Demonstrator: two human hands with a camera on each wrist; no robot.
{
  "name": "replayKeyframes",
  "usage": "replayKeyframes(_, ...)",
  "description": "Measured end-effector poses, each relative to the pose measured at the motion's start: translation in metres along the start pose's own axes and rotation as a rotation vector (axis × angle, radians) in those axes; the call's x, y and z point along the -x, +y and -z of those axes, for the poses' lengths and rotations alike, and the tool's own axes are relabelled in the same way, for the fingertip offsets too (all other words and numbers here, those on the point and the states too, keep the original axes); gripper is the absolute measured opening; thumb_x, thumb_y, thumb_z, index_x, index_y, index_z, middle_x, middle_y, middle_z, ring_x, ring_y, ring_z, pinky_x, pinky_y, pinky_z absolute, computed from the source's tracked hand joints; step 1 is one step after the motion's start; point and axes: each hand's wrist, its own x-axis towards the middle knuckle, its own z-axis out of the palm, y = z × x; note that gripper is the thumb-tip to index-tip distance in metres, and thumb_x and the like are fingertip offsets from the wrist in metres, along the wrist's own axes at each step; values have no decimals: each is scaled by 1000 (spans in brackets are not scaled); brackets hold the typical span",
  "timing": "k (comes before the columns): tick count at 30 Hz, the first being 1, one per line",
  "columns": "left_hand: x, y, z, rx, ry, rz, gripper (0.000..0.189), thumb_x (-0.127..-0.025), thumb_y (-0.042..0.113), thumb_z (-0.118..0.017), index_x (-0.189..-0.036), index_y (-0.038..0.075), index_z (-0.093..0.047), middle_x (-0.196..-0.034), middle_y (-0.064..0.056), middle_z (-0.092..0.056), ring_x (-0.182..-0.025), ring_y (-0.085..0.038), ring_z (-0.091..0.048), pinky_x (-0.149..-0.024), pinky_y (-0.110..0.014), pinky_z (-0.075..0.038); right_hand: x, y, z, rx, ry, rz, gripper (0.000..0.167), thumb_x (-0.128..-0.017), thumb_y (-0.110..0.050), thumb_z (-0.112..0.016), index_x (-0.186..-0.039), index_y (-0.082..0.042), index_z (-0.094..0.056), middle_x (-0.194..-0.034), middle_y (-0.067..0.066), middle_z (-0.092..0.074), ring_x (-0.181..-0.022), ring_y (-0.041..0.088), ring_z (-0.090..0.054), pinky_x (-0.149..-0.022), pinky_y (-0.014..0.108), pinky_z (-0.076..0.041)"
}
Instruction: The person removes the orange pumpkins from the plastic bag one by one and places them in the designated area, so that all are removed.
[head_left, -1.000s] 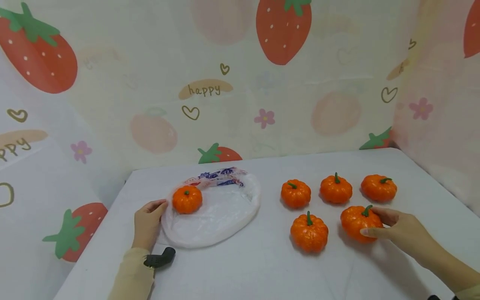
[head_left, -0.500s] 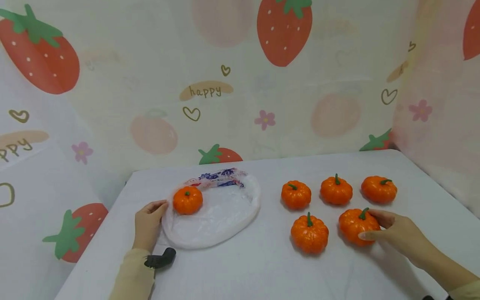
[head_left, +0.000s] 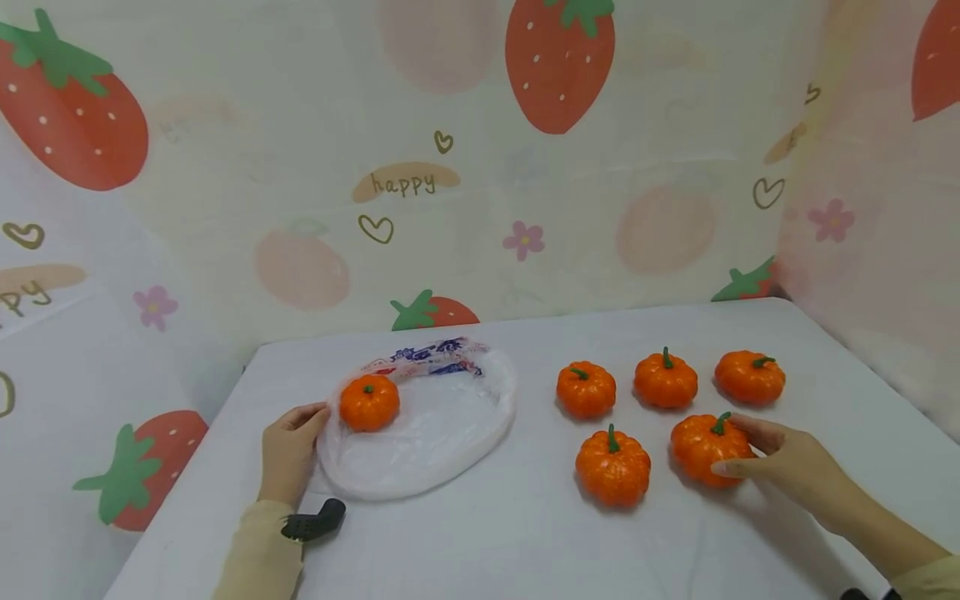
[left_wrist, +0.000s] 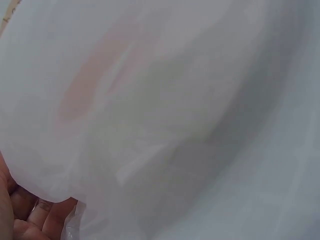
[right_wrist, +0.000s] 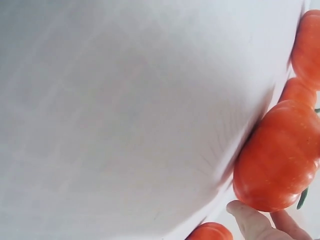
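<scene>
A white translucent plastic bag lies spread with its round mouth upward, red and blue print on its far side. Inside its left part sits a small orange pumpkin with a green stem. My left hand pinches the bag's left rim; in the left wrist view the curled fingers show below the plastic. On the right, my right hand holds another pumpkin by its right side, thumb in front and fingers behind. The right wrist view shows the thumb at that pumpkin's surface.
Several more orange pumpkins stand on the white table: one left of the held one, and a back row with a left, middle and right pumpkin. A strawberry-print curtain rises behind the table.
The right hand and its pumpkin have shifted slightly left, closer to the neighbouring pumpkin. The left hand keeps its place at the bag's rim. The head view has turned a little.
</scene>
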Motion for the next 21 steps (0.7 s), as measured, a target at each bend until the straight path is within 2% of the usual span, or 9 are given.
replayKeyframes(3, 0, 0, 1, -3, -8, 11, 36, -95, 27, -67, -119, 0, -68, -84, 26, -65, -86, 3, -58, -75, -7, -48, -1, 2, -1, 3, -7, 3, 100, -87, -50, -72, -157, -2, -17, -158, 31, -17, -144, 56, -15, -109, 72, -24)
replayKeyframes(9, 0, 0, 3, -2, -1, 18, 37, -95, 28, -68, -120, 1, -69, -89, 20, -68, -87, 2, -58, -75, -7, -48, -2, 4, -1, -17, -3, 8, 102, -87, -52, -71, -157, -3, -16, -158, 29, -17, -145, 54, -17, -111, 70, -25)
replayKeyframes(15, 1, 0, 4, -1, -1, 22, 39, -95, 30, -68, -121, 1, -68, -88, 23, -66, -88, 2, -57, -76, -7, -48, 1, 1, 0, -62, -6, 28, 102, -89, -50, -69, -158, -3, -10, -161, 24, -14, -147, 50, -16, -113, 66, -25)
replayKeyframes(18, 1, 0, 2, 17, 5, 17, 37, -94, 28, -68, -119, 0, -68, -87, 22, -67, -87, 1, -57, -75, -7, -48, 4, 0, 3, -49, 31, 47, 101, -91, -51, -67, -158, -2, -10, -161, 25, -17, -146, 50, -20, -112, 62, -29)
replayKeyframes(21, 1, 1, 2, 20, -3, 18, 37, -94, 28, -68, -119, 0, -68, -85, 24, -65, -87, 1, -57, -75, -8, -48, 7, -5, 12, -58, 111, 86, 98, -92, -51, -65, -159, -3, -11, -160, 24, -21, -145, 47, -25, -111, 61, -33)
